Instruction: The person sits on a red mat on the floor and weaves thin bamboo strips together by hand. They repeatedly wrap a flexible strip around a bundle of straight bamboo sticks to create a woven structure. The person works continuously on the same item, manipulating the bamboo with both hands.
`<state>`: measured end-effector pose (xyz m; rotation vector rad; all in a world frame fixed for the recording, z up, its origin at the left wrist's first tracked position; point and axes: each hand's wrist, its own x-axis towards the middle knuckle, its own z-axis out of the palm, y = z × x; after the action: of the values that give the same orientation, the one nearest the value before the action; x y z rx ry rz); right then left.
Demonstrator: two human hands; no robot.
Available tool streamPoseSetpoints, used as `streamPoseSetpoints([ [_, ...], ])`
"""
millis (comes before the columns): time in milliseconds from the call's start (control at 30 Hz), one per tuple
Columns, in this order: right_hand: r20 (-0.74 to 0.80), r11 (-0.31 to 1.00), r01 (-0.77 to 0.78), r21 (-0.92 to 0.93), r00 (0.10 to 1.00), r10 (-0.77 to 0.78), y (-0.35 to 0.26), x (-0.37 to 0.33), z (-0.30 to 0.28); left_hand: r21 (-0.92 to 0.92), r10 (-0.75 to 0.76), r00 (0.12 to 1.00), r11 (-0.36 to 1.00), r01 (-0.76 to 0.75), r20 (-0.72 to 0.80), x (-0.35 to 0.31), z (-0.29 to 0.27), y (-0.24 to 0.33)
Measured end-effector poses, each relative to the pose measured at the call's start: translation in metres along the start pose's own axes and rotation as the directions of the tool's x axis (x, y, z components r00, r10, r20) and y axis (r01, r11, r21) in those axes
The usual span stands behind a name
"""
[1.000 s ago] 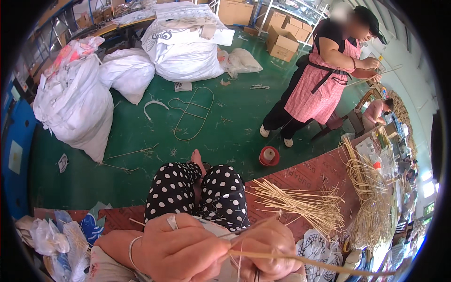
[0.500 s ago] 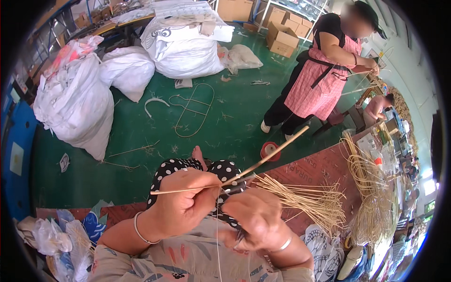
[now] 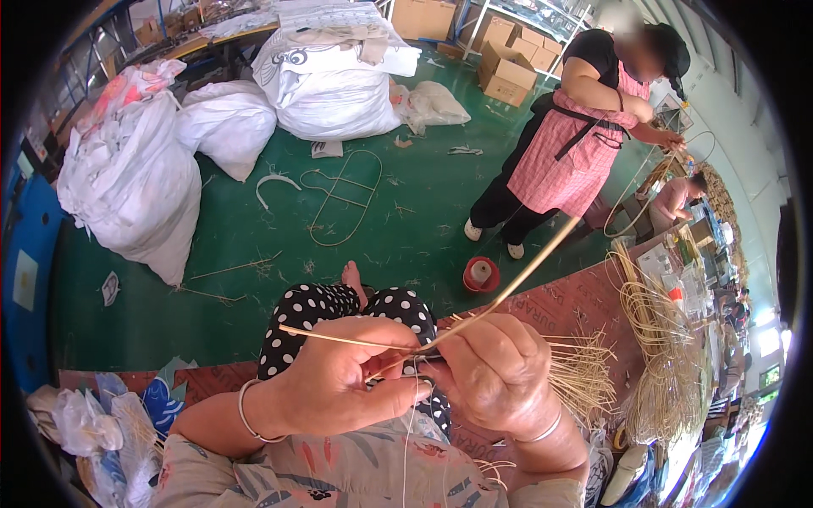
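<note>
Gripping two thin cane strips where they cross, both hands are closed in front of the seated person's chest. The left hand pinches the shorter strip, which points out to the left. The right hand is clenched over the crossing; whether it also holds a tool cannot be told. The longer strip slants up and to the right, its tip free in the air. A pale thread hangs down from between the hands.

Risk: the strips look thin and stiff, so a sharp bend at the pinch would likely crack one. A loosened grip would probably let the crossing slide apart. The free tip points toward the standing person in the pink apron, but remains well apart from that person.

Just right of the hands, a fan of loose cane strips lies on the brown mat; further right sits a coiled bundle of cane. The polka-dot trouser knees lie beyond the hands. A red spool stands on the green floor near the bare foot. A wire frame lies further out, with white sacks and cardboard boxes at the back. Nothing stands between the hands and the loose strips.
</note>
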<state>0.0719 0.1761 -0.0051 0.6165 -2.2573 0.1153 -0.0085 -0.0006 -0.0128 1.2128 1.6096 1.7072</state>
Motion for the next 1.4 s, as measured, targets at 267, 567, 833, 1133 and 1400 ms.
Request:
streamPoseSetpoints([
  [267,0.341,0.597,-0.549,0.585,0.834,0.434,0.012,0.006,0.005,-0.192,-0.214,0.975,0.961,0.198,-0.065,0.007,0.001,-0.021],
  [567,0.418,0.427,-0.746,0.511,0.65,0.635,0.029,-0.021,0.041,0.16,-0.246,0.95,0.947,0.277,-0.19,-0.031,-0.016,-0.066],
  [833,0.399,0.155,-0.797,0.584,0.448,0.8,0.065,-0.104,0.08,0.532,0.049,0.642,0.609,0.588,-0.765,-0.139,-0.103,-0.118],
  [1133,0.297,0.013,-0.974,0.226,0.081,0.951,0.108,-0.251,0.077,0.036,0.16,0.101,-0.369,0.929,-0.982,-0.488,-0.175,-0.159],
  [1400,-0.02,-0.428,-0.857,0.285,-0.452,0.892,0.096,-0.42,0.051,0.132,-0.188,0.017,-0.62,0.773,-0.982,-0.574,-0.233,-0.19],
])
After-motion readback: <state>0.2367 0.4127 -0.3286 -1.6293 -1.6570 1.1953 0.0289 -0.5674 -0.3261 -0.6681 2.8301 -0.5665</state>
